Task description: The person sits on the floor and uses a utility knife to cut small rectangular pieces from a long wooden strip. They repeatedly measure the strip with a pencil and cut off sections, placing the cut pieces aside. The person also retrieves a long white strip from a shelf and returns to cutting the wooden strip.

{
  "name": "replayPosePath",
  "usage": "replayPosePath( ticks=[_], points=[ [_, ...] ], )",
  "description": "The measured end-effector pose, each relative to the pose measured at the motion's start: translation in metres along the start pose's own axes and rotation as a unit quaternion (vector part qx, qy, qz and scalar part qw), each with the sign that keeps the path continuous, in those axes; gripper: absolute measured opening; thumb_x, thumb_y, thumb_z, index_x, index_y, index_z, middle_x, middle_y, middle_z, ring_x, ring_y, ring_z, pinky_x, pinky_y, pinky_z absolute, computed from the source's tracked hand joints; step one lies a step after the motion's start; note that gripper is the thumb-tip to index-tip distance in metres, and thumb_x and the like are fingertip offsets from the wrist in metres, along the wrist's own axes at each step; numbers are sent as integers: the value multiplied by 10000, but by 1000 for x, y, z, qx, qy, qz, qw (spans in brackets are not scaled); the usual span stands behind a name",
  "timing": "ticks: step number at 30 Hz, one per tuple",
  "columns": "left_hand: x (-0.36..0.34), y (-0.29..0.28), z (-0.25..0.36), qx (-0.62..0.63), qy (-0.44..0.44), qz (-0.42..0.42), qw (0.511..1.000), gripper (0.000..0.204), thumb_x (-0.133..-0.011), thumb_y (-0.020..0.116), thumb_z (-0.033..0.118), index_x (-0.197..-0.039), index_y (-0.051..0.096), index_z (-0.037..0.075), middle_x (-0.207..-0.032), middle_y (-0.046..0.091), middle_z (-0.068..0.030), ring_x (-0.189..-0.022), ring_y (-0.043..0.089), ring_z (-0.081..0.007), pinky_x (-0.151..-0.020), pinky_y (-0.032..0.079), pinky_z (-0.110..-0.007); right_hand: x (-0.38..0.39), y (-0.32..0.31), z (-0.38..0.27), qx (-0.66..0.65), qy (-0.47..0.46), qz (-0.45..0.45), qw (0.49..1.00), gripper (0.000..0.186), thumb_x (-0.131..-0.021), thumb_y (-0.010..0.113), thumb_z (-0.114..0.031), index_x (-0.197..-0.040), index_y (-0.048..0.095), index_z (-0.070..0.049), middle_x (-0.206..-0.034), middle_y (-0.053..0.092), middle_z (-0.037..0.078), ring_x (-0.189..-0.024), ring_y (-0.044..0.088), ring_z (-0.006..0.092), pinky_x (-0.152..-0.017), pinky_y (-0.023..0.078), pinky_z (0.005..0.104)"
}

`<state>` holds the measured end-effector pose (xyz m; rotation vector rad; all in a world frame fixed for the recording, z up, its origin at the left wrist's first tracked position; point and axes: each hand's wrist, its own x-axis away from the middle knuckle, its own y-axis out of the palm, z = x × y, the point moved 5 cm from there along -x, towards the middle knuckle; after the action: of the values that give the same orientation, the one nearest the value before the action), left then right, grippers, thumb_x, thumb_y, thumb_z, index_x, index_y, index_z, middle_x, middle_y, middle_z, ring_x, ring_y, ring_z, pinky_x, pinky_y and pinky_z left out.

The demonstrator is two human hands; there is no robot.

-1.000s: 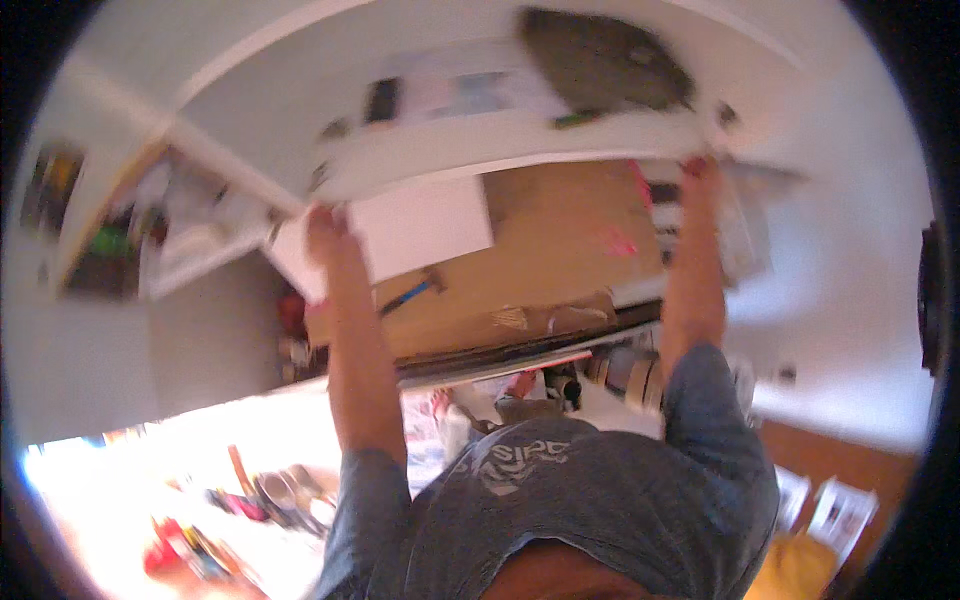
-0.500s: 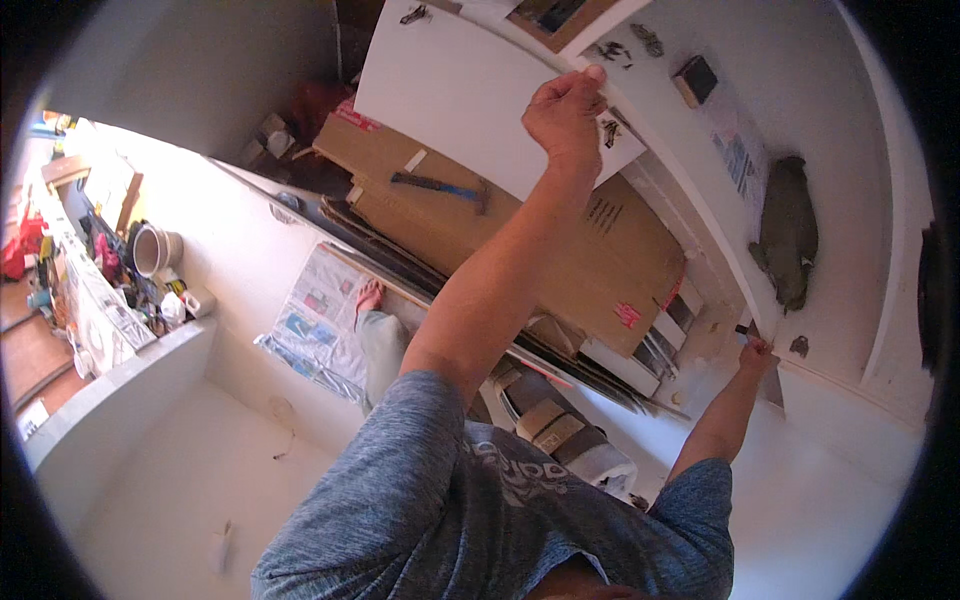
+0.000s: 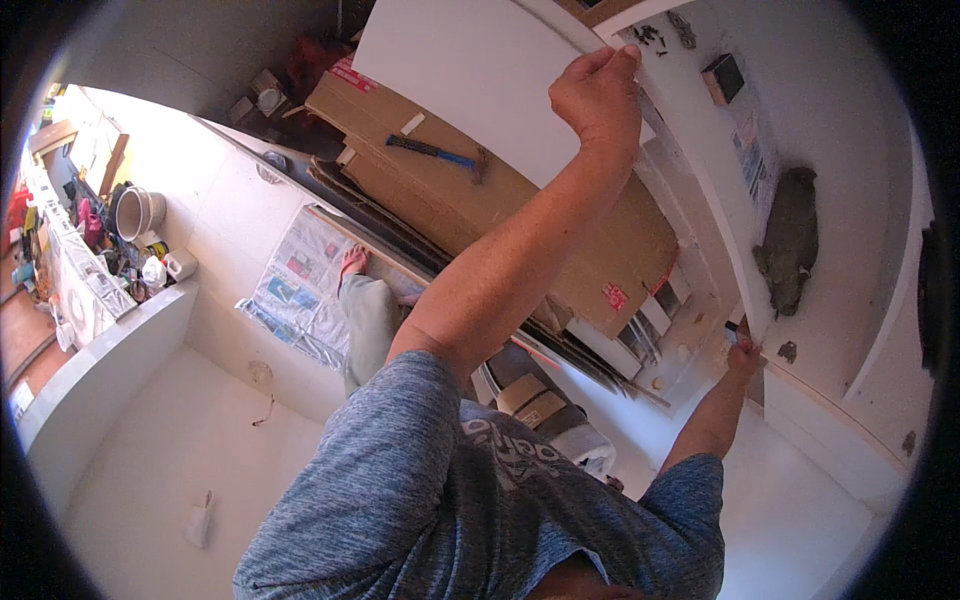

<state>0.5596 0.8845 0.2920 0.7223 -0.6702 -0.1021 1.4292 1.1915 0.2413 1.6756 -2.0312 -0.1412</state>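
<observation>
My left hand (image 3: 598,98) is raised at the far end of a white cabinet's long front edge (image 3: 697,165). Its fingers are curled and the thumb tip lies at the edge; whatever is pinched there is hidden. Low at the right, my right hand (image 3: 743,355) is closed beside the near end of the same edge. A small piece with a dark tip (image 3: 732,327) pokes out of it, too small to name. Inside the cabinet lie a dark grey cloth (image 3: 790,240), a brown-and-black block (image 3: 723,79) and several small dark pieces (image 3: 650,38).
Below my left arm, a white panel (image 3: 460,75) and a blue-handled hammer (image 3: 430,150) rest on cardboard (image 3: 570,255). My bare foot (image 3: 354,260) stands on newspaper (image 3: 310,290). A bucket (image 3: 140,213) and clutter line the left ledge.
The view has shifted and turned slightly. Both hands keep nearly the same places along the cabinet edge. The dark tip at my right hand shows more plainly now.
</observation>
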Motion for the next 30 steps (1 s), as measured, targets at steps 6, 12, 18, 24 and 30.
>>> replayPosePath(
  ticks=[6, 12, 18, 24, 30],
  points=[
    [-1, 3, -5, 9, 22, 37, 999, 308, -881, 811, 36, -1109, 678, -120, -944, 754, -147, -730, 717, -244, -606, 608, -334, -18, -18, -8, -81, -60, 30, 994, 242, -1054, 628, -233, -1164, 688, -26, -964, 713, 89, -778, 657, 196, -686, 570, 344],
    [-13, 5, -11, 3, 54, -55, 997, 189, -858, 800, -13, -1024, 713, -33, -928, 751, -118, -771, 699, -204, -650, 571, -337, 2, 4, 21, -59, -70, 149, 985, 248, -1085, 567, -251, -1181, 661, -43, -957, 697, 57, -760, 648, 194, -623, 578, 322],
    [-67, -9, -2, -148, -3, -180, 972, 252, -1002, 684, 113, -1212, 636, -16, -975, 687, -124, -862, 699, -261, -820, 625, -373, 82, 77, 78, -149, -121, 134, 972, 173, -1050, 612, -191, -1123, 661, -42, -947, 685, 85, -761, 645, 196, -604, 544, 298],
    [-129, -9, 41, -296, 23, -235, 925, 287, -1073, 616, 146, -1279, 600, -53, -1077, 673, -160, -968, 689, -278, -899, 629, -370, 142, 161, 89, -275, -160, 234, 919, 123, -999, 730, -148, -971, 639, -71, -819, 618, 20, -720, 596, 130, -555, 481, 263],
    [-173, 1, 106, -478, 178, -264, 819, 306, -1109, 572, 132, -1285, 584, -118, -1208, 686, -209, -1083, 674, -274, -934, 607, -348, 178, 218, 107, -406, -143, 186, 883, 179, -979, 746, -155, -1086, 663, -37, -895, 676, 21, -779, 626, 147, -636, 498, 275]
  ],
)
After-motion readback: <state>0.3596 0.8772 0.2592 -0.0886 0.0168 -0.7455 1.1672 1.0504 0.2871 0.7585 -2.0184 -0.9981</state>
